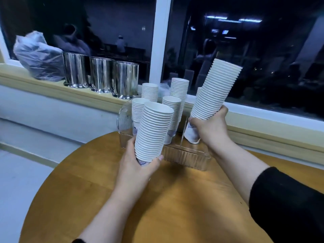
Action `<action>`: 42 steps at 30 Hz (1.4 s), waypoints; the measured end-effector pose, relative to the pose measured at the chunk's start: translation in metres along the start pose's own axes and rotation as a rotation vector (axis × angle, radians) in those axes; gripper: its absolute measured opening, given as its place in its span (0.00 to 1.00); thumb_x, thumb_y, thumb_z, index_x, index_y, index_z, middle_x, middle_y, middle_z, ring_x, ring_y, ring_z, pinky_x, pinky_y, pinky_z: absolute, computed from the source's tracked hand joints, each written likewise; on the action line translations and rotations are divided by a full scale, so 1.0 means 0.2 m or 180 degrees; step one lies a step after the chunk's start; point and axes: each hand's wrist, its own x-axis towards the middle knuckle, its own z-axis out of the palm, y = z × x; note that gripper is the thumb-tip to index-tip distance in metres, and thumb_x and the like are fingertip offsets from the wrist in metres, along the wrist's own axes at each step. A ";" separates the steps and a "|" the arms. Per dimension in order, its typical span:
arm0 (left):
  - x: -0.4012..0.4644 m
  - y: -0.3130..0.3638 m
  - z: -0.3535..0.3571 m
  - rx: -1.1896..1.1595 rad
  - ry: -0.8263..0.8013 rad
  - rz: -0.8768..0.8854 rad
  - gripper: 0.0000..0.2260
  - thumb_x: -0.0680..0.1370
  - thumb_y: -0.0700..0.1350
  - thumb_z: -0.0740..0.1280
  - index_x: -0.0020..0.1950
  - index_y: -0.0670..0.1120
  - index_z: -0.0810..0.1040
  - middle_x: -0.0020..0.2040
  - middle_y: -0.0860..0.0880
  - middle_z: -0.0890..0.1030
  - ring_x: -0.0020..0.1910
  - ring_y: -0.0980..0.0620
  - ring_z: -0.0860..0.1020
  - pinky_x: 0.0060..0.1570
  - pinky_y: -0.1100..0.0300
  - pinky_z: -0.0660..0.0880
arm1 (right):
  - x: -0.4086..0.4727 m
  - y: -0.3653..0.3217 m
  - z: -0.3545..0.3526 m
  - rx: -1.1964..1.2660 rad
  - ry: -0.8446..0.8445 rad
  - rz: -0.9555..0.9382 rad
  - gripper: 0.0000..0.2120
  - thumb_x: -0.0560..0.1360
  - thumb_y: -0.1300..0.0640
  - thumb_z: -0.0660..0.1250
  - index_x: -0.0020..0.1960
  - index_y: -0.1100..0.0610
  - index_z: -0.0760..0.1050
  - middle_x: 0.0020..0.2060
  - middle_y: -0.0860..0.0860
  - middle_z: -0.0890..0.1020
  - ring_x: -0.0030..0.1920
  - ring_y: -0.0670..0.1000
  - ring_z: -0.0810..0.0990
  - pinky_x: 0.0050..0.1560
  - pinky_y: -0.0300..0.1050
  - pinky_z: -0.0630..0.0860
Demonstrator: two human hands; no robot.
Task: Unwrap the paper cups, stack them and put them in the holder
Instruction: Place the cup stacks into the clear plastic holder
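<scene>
My left hand (138,163) grips the bottom of a tall stack of white paper cups (154,130), held upright just in front of the clear plastic holder (189,157). My right hand (210,127) grips a longer stack of cups (215,90) near its lower end; it leans to the right above the holder's right side. Several shorter cup stacks (178,95) stand in the holder behind the held ones. The holder sits at the far edge of the round wooden table (175,207).
Three shiny metal canisters (101,74) and a crumpled plastic bag (38,57) stand on the window sill at the back left. A dark window with a white frame post (159,41) rises behind the holder. Crumpled clear wrap (164,88) lies behind the stacks.
</scene>
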 end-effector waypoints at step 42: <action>0.05 -0.02 0.13 -0.0323 0.0270 0.0103 0.34 0.64 0.56 0.79 0.66 0.57 0.69 0.58 0.55 0.81 0.56 0.55 0.80 0.53 0.56 0.78 | -0.43 0.09 0.05 -0.0002 -0.2192 -0.0526 0.34 0.70 0.44 0.75 0.72 0.45 0.65 0.65 0.39 0.78 0.62 0.35 0.77 0.65 0.40 0.73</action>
